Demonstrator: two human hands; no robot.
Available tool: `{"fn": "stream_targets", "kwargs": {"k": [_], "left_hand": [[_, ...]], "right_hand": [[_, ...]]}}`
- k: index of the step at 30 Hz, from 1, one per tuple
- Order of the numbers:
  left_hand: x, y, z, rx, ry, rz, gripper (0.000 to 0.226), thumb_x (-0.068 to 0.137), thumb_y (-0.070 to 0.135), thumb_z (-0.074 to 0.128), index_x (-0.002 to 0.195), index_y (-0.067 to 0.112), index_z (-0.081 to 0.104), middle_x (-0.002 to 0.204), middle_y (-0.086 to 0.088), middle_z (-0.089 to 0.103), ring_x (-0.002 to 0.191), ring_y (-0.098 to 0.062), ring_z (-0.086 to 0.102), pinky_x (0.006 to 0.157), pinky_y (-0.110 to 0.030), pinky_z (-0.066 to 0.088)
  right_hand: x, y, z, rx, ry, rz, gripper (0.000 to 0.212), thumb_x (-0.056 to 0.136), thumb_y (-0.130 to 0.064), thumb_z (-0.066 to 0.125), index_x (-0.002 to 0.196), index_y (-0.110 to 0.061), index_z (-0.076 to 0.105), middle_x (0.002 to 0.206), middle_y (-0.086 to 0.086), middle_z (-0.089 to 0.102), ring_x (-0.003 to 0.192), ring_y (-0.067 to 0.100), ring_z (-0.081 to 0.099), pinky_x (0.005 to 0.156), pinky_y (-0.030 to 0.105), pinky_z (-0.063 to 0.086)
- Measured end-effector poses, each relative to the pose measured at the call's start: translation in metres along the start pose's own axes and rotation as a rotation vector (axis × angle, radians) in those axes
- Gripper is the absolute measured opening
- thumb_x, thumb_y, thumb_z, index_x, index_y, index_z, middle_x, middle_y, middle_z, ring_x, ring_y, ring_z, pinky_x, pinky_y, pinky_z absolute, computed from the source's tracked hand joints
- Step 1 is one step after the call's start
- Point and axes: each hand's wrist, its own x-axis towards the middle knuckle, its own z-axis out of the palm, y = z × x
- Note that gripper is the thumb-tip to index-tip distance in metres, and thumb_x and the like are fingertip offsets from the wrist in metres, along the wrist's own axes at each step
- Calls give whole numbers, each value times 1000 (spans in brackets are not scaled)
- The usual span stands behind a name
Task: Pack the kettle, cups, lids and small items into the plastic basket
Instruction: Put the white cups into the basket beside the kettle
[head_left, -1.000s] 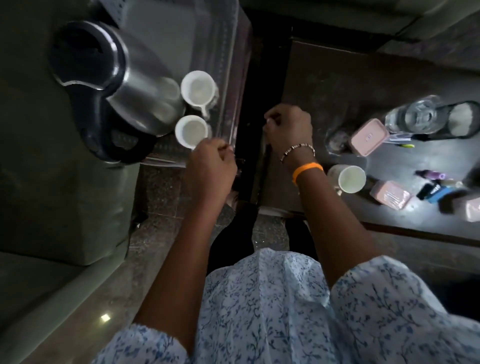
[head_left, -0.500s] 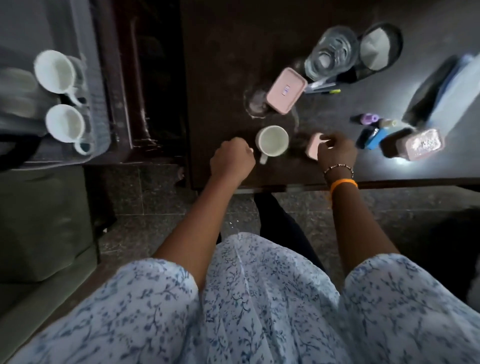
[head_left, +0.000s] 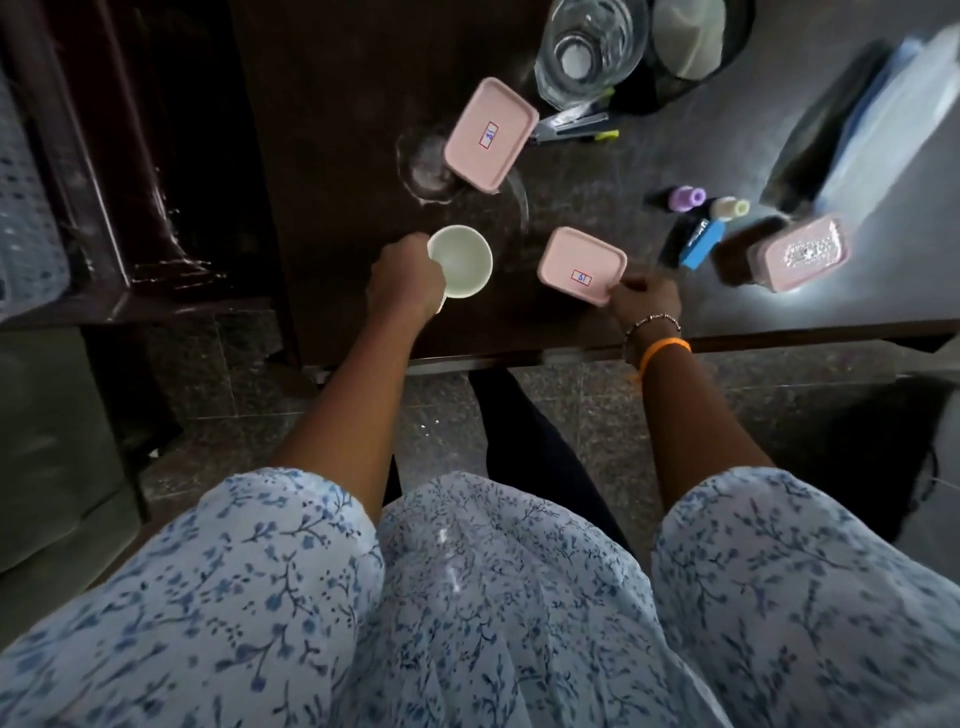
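Observation:
A white cup (head_left: 461, 260) stands on the dark table (head_left: 337, 156), and my left hand (head_left: 406, 278) is closed around its near side by the handle. My right hand (head_left: 647, 300) grips the near corner of a pink lid (head_left: 581, 262) with a small label. A second pink lid (head_left: 491, 134) lies farther back. Only the perforated edge of the plastic basket (head_left: 23, 228) shows at the far left; the kettle is out of view.
A glass jar (head_left: 592, 47) and a dark round container (head_left: 691, 36) stand at the back. A pink box (head_left: 800, 254), a blue item (head_left: 701, 243), a purple cap (head_left: 687, 197) and a pen (head_left: 576, 132) lie right. Dark wooden furniture (head_left: 156, 182) separates table and basket.
My view swung from the basket to the table. Both hands left the basket side; the left closed on the white cup and the right took hold of the near pink lid.

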Motion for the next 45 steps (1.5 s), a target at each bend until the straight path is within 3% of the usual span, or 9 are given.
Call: {"fn": "stream_targets", "kwargs": {"k": [7,12,15,23,28,30,34,40,45], "left_hand": [[-33,-41,-52,-218,223,12,24,86,20,47,95,11,67,96,-16,68,90,-38,61,64,-31,37],[-55,-84,-117,-383,425,9,27,89,24,49,64,13,50,64,-9,57,69,-33,61,47,-28,25],[-57,-119,-166,-434,551,-7,28,90,21,49,64,13,44,69,-20,60,70,-36,59,54,-31,27],[0,-197,-282,-468,750,-104,30,89,16,47,84,-9,64,88,-30,65,82,-38,61,62,-36,29],[54,-188,-313,-442,647,-26,29,89,15,45,94,-7,63,99,-26,67,93,-36,62,69,-38,38],[69,-180,-316,-399,627,-54,30,90,16,43,105,-2,62,110,-22,66,103,-37,59,76,-39,43],[87,-177,-318,-328,566,-153,31,91,15,44,114,3,61,119,-17,63,112,-36,57,83,-41,46],[95,-180,-324,-285,456,-203,35,90,10,43,121,4,57,125,-16,61,117,-34,55,92,-42,45],[83,-182,-324,-305,320,-137,42,92,17,45,130,-2,46,136,-21,50,126,-37,45,102,-40,37]], "right_hand": [[-38,-41,17,73,-84,-137,28,84,-9,56,108,1,67,103,22,69,78,22,60,85,37,51],[-88,-97,40,206,-146,-362,24,88,0,55,107,12,62,94,13,60,47,-14,53,52,1,40],[-126,-143,63,252,-154,-486,24,87,0,56,108,11,62,95,10,59,47,-22,50,49,-4,36],[-192,-226,130,237,-190,-643,21,87,-2,58,105,7,62,89,11,62,49,-13,55,48,-1,41],[-205,-233,156,249,-172,-635,17,87,-5,60,102,3,63,87,13,64,51,-6,56,56,10,46],[-206,-231,159,249,-155,-623,17,86,-5,60,101,3,63,85,11,63,48,-10,56,54,9,46],[-208,-227,157,264,-147,-585,16,86,-5,60,101,1,64,90,18,66,59,2,56,65,25,47],[-208,-235,154,347,-107,-543,16,87,-3,59,101,4,63,77,8,63,48,-10,57,49,5,47],[-219,-277,151,498,-130,-541,18,87,0,57,103,8,60,69,-2,58,45,-9,58,49,7,51]]}}
